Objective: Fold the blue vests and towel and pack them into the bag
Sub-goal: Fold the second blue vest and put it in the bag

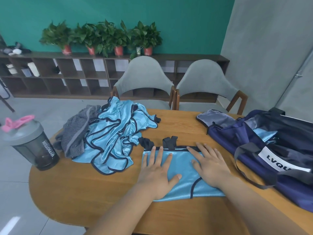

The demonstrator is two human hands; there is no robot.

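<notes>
Head view, hands: left hand (pixel 156 173) and right hand (pixel 210 165) lie flat, fingers straight, pressing the folded vest (pixel 182 168), gripping nothing.
Vest: on the table (pixel 84 187), centre.
Pile: unfolded vests (pixel 115 131) and grey towel (pixel 76 131), far left.
Bag (pixel 264 150): open, right.

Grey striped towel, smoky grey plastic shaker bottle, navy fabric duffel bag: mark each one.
Grey striped towel (pixel 76 133): head view, middle of the crumpled heap.
Smoky grey plastic shaker bottle (pixel 39 150): head view, its lettered side wall.
Navy fabric duffel bag (pixel 227 133): head view, navy end wall below the open flap.
</notes>
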